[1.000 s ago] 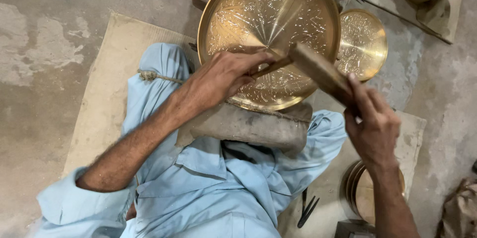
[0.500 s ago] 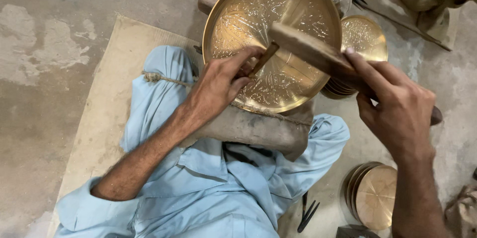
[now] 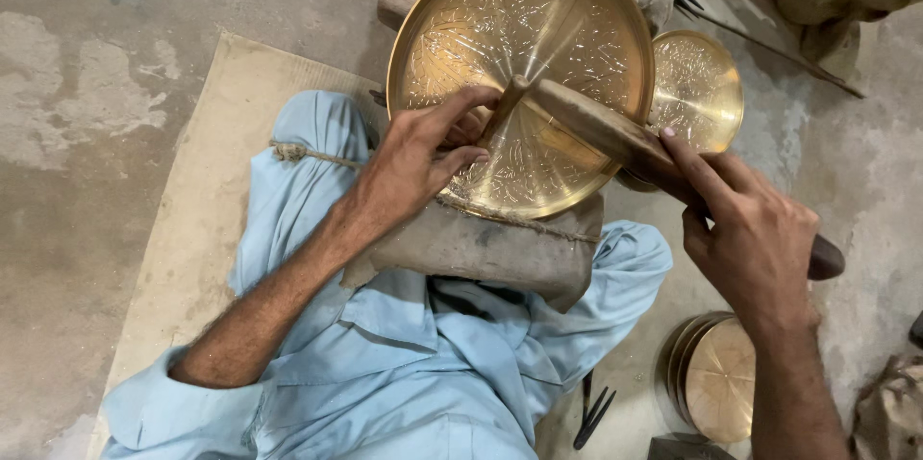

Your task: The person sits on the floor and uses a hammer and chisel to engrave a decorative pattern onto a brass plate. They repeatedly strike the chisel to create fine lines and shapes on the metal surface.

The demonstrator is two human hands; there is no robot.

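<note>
At the far left lies bare grey concrete floor point(image 3: 87, 85), with a pale tan mat point(image 3: 207, 181) spread over it. On the mat sits the person in light blue clothing, a thin rope tied round the knee.

The left hand point(image 3: 413, 167) is curled narrow, its fingertips point(image 3: 476, 124) pinching a slim metal punch whose tip rests on the large round engraved brass tray point(image 3: 524, 37). The tray leans tilted against a grey padded block point(image 3: 490, 248) on the lap, its lower rim touching that block.

The work in hand appears to be chasing the pattern into the tray: the dark wooden mallet point(image 3: 606, 133) meets the punch head, so this looks like the instant of a blow. The next move would call for lifting the mallet, keeping the punch upright, and shifting its tip a touch along the line.

The right hand point(image 3: 760, 239) is wrapped firmly round the mallet handle.

Compared with half a second earlier, the mallet has dropped from above the tray onto the punch, and the right hand has come lower and nearer the tray.

Further right, a smaller round brass dish point(image 3: 697, 90) sits just behind the tray, and a stack of brass plates point(image 3: 716, 378) rests on the floor near the right forearm.
</note>
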